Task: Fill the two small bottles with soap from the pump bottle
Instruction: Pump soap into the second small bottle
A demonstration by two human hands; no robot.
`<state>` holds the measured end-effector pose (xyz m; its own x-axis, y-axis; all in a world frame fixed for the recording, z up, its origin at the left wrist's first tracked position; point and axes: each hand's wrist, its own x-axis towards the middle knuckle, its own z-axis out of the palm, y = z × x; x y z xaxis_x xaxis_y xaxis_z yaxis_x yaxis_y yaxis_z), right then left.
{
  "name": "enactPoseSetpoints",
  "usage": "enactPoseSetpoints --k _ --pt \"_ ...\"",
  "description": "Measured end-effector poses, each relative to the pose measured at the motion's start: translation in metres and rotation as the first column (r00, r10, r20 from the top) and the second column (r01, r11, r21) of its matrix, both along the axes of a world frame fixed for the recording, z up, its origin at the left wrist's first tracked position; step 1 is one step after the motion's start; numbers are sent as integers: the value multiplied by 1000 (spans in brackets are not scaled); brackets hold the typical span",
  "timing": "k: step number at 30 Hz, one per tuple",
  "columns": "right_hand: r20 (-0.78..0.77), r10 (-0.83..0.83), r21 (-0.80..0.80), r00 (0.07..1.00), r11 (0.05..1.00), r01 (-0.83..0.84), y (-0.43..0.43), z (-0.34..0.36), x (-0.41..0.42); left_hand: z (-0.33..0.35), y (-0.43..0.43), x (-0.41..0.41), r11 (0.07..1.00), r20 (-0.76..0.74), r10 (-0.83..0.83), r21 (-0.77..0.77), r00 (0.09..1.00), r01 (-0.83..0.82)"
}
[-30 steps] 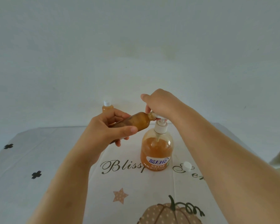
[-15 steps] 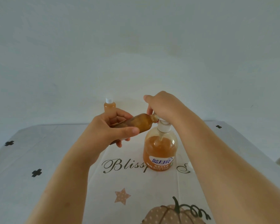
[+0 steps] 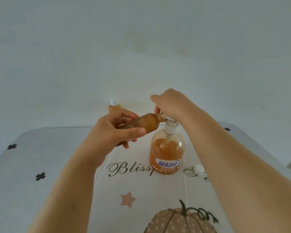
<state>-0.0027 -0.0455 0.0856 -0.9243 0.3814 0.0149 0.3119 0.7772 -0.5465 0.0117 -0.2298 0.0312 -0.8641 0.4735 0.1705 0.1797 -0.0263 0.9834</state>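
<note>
Head view was filled nearest by a pumpkin-print tablecloth [image 3: 60,165], on which a loose white cap [image 3: 199,169] was seen lying, partly hidden by the right forearm. Behind the printed lettering the pump bottle [image 3: 166,153] was stood upright on the cloth, roughly two-thirds full of orange soap. It was judged heavy and steady enough to need no holding at its base. Above and to its left an open small bottle [image 3: 146,122] was held off the table by the left hand [image 3: 114,132]. The fingers and thumb were wrapped round its lower body, and it was tilted almost flat with its mouth set against the spout. It was judged to be light, thin plastic, likely to give if squeezed and possibly slick with soap near the neck. A moderate hold round the mid-body was therefore thought best. The right hand [image 3: 171,103] was curled down over the pump head [image 3: 170,125], whose top was hidden beneath it. Farther back a second small bottle [image 3: 114,107], capped and holding orange soap, was stood upright, partly hidden by the left hand. Beyond it only a plain pale wall [image 3: 141,47] was seen.
</note>
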Motion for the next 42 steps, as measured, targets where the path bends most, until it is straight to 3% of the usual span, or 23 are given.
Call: enactPoseSetpoints --k 5,42 --pt "-12 18 57 1000 998 -17 1 3 -2 1 1 2 1000 -11 22 20 1000 -21" --pt "-16 43 57 999 998 -42 1 5 1 -1 1 1 1000 -27 20 11 999 -20"
